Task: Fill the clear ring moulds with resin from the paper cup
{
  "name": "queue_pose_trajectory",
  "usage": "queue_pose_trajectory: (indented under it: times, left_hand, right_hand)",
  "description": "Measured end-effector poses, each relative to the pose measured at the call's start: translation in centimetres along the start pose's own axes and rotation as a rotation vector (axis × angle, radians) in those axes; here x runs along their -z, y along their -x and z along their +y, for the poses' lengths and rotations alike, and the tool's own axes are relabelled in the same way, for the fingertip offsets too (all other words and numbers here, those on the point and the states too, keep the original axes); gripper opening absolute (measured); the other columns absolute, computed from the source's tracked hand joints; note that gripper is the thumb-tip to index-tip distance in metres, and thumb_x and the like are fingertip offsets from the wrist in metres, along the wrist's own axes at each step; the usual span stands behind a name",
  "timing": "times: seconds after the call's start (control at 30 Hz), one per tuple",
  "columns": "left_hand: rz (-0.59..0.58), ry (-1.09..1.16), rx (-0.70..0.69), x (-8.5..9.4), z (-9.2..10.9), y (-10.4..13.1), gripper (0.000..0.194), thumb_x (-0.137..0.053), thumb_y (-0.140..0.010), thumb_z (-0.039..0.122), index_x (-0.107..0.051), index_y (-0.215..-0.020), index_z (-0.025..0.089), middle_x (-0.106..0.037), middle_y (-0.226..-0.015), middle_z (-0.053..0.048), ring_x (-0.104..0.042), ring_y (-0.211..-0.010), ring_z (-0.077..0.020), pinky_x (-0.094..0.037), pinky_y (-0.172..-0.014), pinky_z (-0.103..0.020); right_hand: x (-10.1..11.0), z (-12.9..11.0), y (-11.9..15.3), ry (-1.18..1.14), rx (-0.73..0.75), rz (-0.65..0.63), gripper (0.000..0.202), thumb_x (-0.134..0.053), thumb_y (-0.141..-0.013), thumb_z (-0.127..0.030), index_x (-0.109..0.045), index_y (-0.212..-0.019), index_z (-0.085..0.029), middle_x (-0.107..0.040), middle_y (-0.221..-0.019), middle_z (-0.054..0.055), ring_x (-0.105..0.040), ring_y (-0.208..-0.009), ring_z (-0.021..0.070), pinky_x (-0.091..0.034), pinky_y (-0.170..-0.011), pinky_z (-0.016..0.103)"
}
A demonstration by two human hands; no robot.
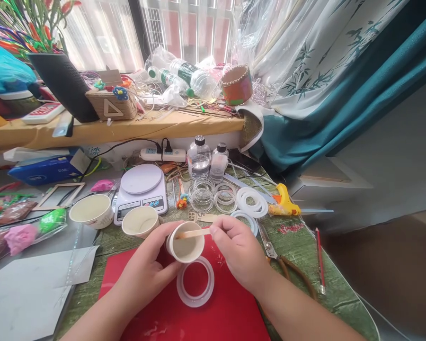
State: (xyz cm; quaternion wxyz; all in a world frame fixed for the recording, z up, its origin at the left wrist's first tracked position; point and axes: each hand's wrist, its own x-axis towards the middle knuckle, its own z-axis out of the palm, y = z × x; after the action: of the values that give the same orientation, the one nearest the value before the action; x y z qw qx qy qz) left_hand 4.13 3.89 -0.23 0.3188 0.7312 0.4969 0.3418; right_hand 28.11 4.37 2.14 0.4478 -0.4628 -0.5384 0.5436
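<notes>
My left hand [156, 258] is wrapped round a small paper cup [187, 250], tilted toward me above a red mat [156, 317]. Between the thumb and fingers of my right hand [236, 246] is a flat wooden stick [197, 232], its far end inside the cup's mouth. What the cup holds is hard to make out. Just below the cup, a white ring mold [210, 289] lies on the mat. A second paper cup [140, 222] stands beyond my left hand.
Behind are a white scale [142, 182], a larger paper cup [92, 211], two bottles [199, 161], clear rings [201, 195] and white rings [252, 202]. To the right lie scissors [270, 246], a yellow glue gun [284, 201] and a red pencil [319, 260].
</notes>
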Motion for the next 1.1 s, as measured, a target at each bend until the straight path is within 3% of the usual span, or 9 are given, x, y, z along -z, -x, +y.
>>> queue_pose_trajectory:
  times: [0.17,0.57,0.77,0.83,0.93,1.1]
  left_hand:
    - [-0.006,-0.008,0.012,-0.1,-0.2,0.1,0.049,-0.080,-0.098,0.041,-0.067,-0.145,0.040,-0.080,-0.140,-0.002,-0.080,-0.122,-0.0265,-0.067,-0.106,-0.039]
    - [-0.010,-0.006,0.008,-0.1,-0.3,0.2,0.049,-0.081,-0.098,0.041,-0.067,-0.145,0.038,-0.080,-0.142,-0.004,-0.080,-0.125,-0.0280,-0.067,-0.107,-0.040]
    - [0.007,0.001,-0.013,-0.1,-0.2,0.1,0.047,-0.081,-0.097,0.040,-0.069,-0.143,0.038,-0.081,-0.139,-0.003,-0.080,-0.124,-0.0278,-0.068,-0.104,-0.039]
    - [0.011,0.005,-0.017,-0.1,-0.1,0.0,0.045,-0.081,-0.097,0.040,-0.070,-0.140,0.036,-0.082,-0.138,-0.004,-0.080,-0.123,-0.0284,-0.069,-0.103,-0.039]
    - [0.024,0.004,-0.013,-0.2,0.0,0.0,0.044,-0.081,-0.096,0.039,-0.070,-0.139,0.036,-0.081,-0.137,-0.004,-0.081,-0.120,-0.0279,-0.069,-0.101,-0.040]
    - [0.027,-0.013,0.009,-0.2,-0.2,-0.1,0.047,-0.081,-0.096,0.039,-0.069,-0.142,0.036,-0.081,-0.138,-0.005,-0.081,-0.121,-0.0289,-0.069,-0.103,-0.042]
  right_hand:
    - [0.3,-0.7,0.3,0.000,0.077,0.096,0.030,-0.062,-0.102,-0.036,-0.055,-0.076,-0.023,-0.050,-0.069,-0.004,-0.046,-0.065,0.0145,-0.042,-0.062,0.026]
    - [0.4,-0.4,0.4,0.020,0.090,0.087,0.029,-0.059,-0.101,-0.036,-0.053,-0.075,-0.024,-0.049,-0.068,-0.004,-0.046,-0.064,0.0150,-0.040,-0.062,0.028]
    - [0.2,-0.8,0.1,0.345,0.213,0.027,0.031,-0.059,-0.097,-0.029,-0.046,-0.070,-0.024,-0.049,-0.069,-0.003,-0.044,-0.066,0.0155,-0.033,-0.064,0.031]
    - [0.1,-0.7,0.0,0.412,0.154,-0.064,0.032,-0.061,-0.094,-0.028,-0.042,-0.068,-0.024,-0.048,-0.068,-0.003,-0.043,-0.066,0.0154,-0.029,-0.063,0.031]
    - [-0.1,-0.2,-0.3,0.244,-0.067,-0.149,0.030,-0.061,-0.094,-0.031,-0.047,-0.069,-0.024,-0.049,-0.069,-0.003,-0.043,-0.066,0.0149,-0.031,-0.062,0.030]
    - [0.2,0.0,-0.7,-0.127,-0.194,-0.045,0.028,-0.064,-0.094,-0.042,-0.053,-0.075,-0.024,-0.043,-0.064,-0.007,-0.035,-0.061,0.0126,-0.031,-0.059,0.028]
